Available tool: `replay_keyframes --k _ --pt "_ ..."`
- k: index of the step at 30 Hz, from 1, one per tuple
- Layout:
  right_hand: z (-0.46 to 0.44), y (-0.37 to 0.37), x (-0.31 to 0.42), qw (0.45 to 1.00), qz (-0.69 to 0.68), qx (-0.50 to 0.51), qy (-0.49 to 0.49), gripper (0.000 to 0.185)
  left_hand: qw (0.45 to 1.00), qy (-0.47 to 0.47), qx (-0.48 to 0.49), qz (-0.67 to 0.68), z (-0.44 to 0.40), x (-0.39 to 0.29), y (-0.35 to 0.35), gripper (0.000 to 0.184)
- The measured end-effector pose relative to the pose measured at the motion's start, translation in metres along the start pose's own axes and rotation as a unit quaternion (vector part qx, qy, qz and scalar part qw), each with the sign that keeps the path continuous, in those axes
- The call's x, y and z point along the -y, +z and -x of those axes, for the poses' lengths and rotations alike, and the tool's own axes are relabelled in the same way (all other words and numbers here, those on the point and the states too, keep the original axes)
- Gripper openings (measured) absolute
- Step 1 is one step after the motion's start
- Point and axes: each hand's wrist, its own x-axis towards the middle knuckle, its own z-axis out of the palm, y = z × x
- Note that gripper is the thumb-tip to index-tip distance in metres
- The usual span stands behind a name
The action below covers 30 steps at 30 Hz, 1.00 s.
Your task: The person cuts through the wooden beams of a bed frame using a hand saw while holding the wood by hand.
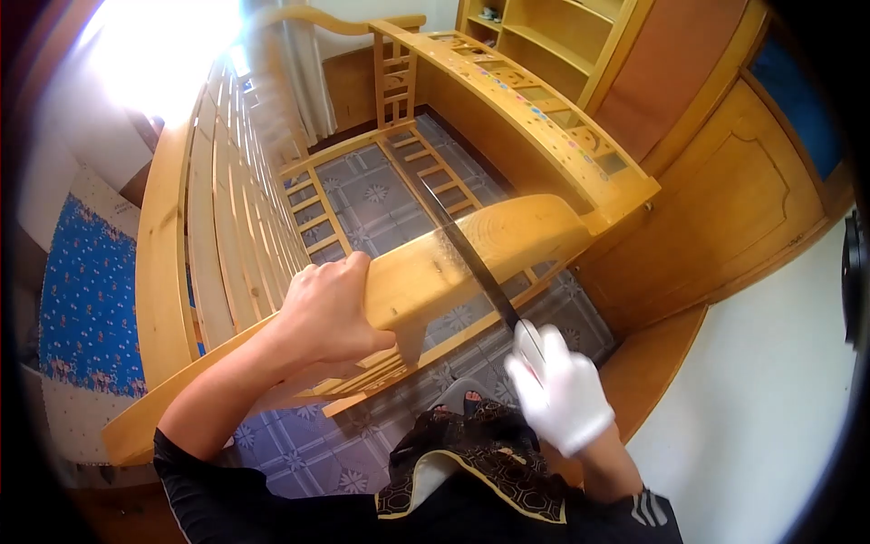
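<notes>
My right hand (557, 390), in a white glove, is closed around the handle of a long narrow tool with a dark metal blade (471, 258). The blade lies across the thick top rail (412, 272) of a wooden bunk bed's end, and its tip reaches past the far side. Whether it is a saw or a file I cannot tell. Bare, my left hand (326, 308) grips the same rail to the left of the blade, fingers over the top and thumb on the near side. Slight blur shows on the gloved hand.
Upright slats (227, 199) run along the bed's left side. A decorated guard panel (544, 113) runs along the right, near wooden cabinet doors (752, 172). Below lies a grey patterned tile floor (362, 195). Blue patterned fabric (91, 299) lies at far left.
</notes>
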Motion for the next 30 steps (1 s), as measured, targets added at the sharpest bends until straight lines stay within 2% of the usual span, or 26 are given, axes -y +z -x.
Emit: replay_keyframes --k 1,2,8,10,13,14,16,18,23,24,26,27,29,30 --pt "-0.02 0.016 -0.003 0.999 0.011 -0.023 -0.026 0.028 1.0 0.004 0.012 -0.002 0.002 -0.001 0.001 0.059" --pt "-0.039 0.008 0.02 0.995 0.043 0.05 0.08 0.034 1.0 0.005 0.017 0.008 0.001 -0.001 0.0 0.059" --pt "0.007 0.003 0.003 0.999 -0.007 -0.032 0.011 0.03 1.0 0.008 -0.015 0.007 -0.002 0.003 -0.001 0.055" --pt "0.044 -0.004 -0.013 1.0 0.018 -0.023 0.0 0.033 1.0 0.001 -0.018 0.013 0.002 0.002 0.007 0.054" --pt "0.025 -0.008 0.0 1.0 0.012 0.01 -0.006 0.032 1.0 0.009 -0.014 0.01 -0.002 0.004 0.0 0.055" --pt "0.005 -0.005 -0.002 0.996 0.061 0.007 -0.064 0.03 1.0 0.005 -0.011 0.012 -0.001 0.004 0.0 0.055" --pt "-0.032 0.008 0.01 0.999 0.012 0.02 0.033 0.03 1.0 0.01 -0.001 0.014 0.0 0.0 0.001 0.055" --pt "-0.031 0.015 0.0 1.0 0.017 0.011 0.021 0.031 1.0 0.014 0.015 -0.004 0.0 0.001 -0.002 0.062" --pt "0.039 -0.017 -0.007 1.0 -0.016 -0.01 0.024 0.029 1.0 -0.003 0.022 0.006 -0.001 -0.001 -0.003 0.061" --pt "0.04 -0.019 -0.009 0.999 0.031 0.016 -0.021 0.029 1.0 -0.001 0.019 0.004 0.0 0.0 -0.003 0.061" --pt "0.032 -0.023 0.004 0.999 0.002 0.027 0.029 0.03 1.0 0.006 0.004 -0.001 0.0 0.004 0.004 0.059" --pt "0.01 -0.011 -0.001 0.999 0.036 0.02 -0.032 0.03 1.0 0.012 -0.015 0.002 -0.001 0.005 0.004 0.058" --pt "-0.025 0.005 0.004 0.998 0.051 0.031 -0.014 0.032 1.0 0.007 0.002 0.002 0.0 0.002 0.002 0.058" --pt "-0.037 0.008 0.01 0.997 0.034 0.044 0.048 0.034 1.0 -0.006 0.008 0.002 -0.001 0.001 -0.001 0.059"
